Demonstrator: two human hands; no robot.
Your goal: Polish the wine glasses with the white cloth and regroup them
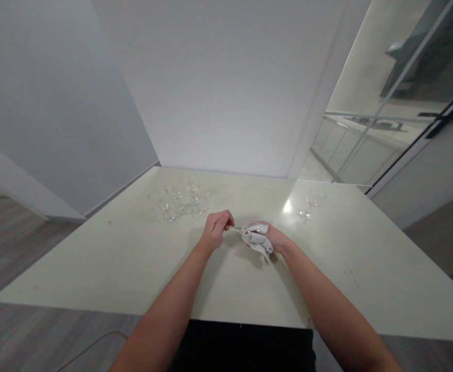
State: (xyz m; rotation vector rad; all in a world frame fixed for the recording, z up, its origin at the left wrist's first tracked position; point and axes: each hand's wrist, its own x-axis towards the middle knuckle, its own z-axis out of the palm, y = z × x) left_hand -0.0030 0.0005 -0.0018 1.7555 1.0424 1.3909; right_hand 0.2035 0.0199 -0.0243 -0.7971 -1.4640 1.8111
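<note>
Held sideways over the table is a clear stemmed glass (237, 229), its foot end to the left and its bowl to the right. My left hand (216, 227) is closed around the foot end of the stem. A white cloth (258, 241) is wrapped about the bowl, and a loose end hangs below. My right hand (273, 237) grips the cloth against the bowl; most of its fingers are hidden by the cloth.
Several clear stemmed glasses (178, 199) stand grouped at the table's back left. Another stemmed glass (311, 202) stands at the back right. The pale table (106, 263) meets a white wall (226, 103) behind. A glass-paned door (381, 113) is at the right.
</note>
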